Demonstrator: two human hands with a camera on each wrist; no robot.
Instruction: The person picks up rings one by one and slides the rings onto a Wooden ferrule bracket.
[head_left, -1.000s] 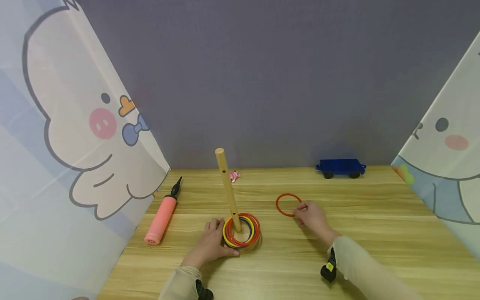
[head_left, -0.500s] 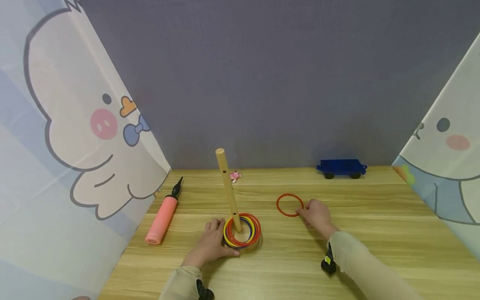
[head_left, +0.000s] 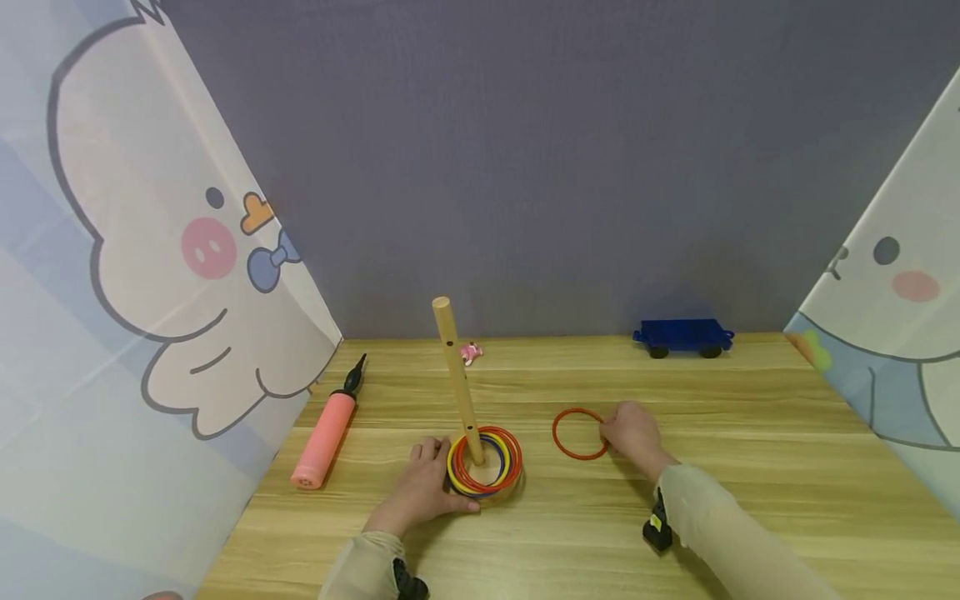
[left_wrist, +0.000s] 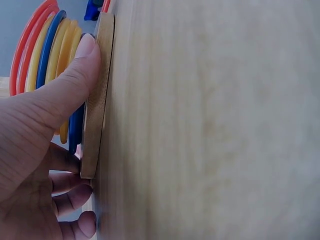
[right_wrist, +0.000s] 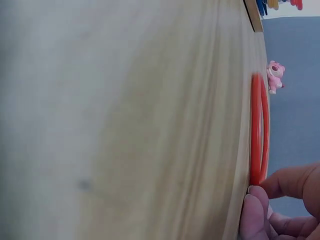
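Note:
A wooden peg stand [head_left: 460, 383] rises from a round base [left_wrist: 95, 130], and red, yellow and blue rings [head_left: 517, 467] lie stacked around its foot. My left hand [head_left: 422, 493] holds the base from its left side; in the left wrist view the thumb presses the near edge and the other fingers curl round the far side. To the right, my right hand [head_left: 633, 435] pinches the right edge of a single red ring [head_left: 581, 457] between thumb and fingers. In the right wrist view that red ring [right_wrist: 256, 135] lies flat, at or very near the tabletop.
A pink hand pump [head_left: 327, 437] with a black nozzle lies at the left. Behind the peg sits a small pink toy figure [head_left: 470, 353]. A blue toy wagon [head_left: 683, 337] stands at the back right. Grey and cartoon-printed panels [head_left: 570, 167] enclose the table.
Over the last half second, the red ring in my right hand has shifted slightly toward me. Earlier, the right hand drew a little to the right. My left hand stays on the base.

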